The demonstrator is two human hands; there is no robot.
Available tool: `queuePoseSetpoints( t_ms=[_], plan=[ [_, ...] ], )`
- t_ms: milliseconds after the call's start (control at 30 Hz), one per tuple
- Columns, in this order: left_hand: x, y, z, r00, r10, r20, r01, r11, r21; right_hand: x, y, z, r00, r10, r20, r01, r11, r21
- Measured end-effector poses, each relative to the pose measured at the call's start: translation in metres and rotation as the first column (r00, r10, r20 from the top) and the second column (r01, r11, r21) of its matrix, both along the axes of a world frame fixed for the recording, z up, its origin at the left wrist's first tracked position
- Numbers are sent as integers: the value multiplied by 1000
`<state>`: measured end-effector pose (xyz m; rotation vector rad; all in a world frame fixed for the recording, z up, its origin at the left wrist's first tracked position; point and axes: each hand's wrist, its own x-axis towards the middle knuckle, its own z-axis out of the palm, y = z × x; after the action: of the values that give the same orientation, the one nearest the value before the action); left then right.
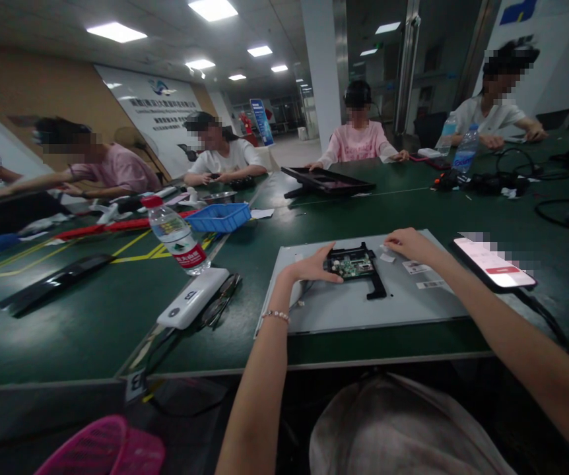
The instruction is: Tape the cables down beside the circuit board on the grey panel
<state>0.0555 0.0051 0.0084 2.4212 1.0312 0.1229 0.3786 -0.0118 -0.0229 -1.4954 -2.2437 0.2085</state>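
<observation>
The left grip (315,266), thumb and fingers apart, apparently steadies the black plastic frame with green circuit board (354,266) on the flat grey panel (319,315). The right grip (408,243) pinches near a small white slip (387,257); its hold is unclear.

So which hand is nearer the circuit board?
Left. The left hand is at the left edge of the circuit board; the right hand is off to its right, over the panel.

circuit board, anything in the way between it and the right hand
Yes, low things: the right side of the black frame around the circuit board, then a small white scrap just before the right hand.
</observation>
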Motion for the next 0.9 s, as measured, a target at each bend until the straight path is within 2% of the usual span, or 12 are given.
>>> queuePoseSetpoints(
  t_ms=[200,400,533,733,900],
  plan=[
    [0,0,-2,1000,-18,23,17,999,30,-1,1,-1,999,-38,11,37,999,34],
    [0,0,-2,1000,-13,9,13,1000,-2,7,4,-4,994,94,56,-94,996,7],
    [1,-2,1,1000,-4,-20,3,1000,-27,6,6,-6,987,116,112,-120,992,30],
    [1,-2,1,1000,-4,-6,4,1000,-12,2,7,-9,993,56,100,-62,996,64],
    [0,-1,-1,1000,-6,3,6,1000,-10,-3,2,-2,1000,1,-31,1,998,69]
  ],
)
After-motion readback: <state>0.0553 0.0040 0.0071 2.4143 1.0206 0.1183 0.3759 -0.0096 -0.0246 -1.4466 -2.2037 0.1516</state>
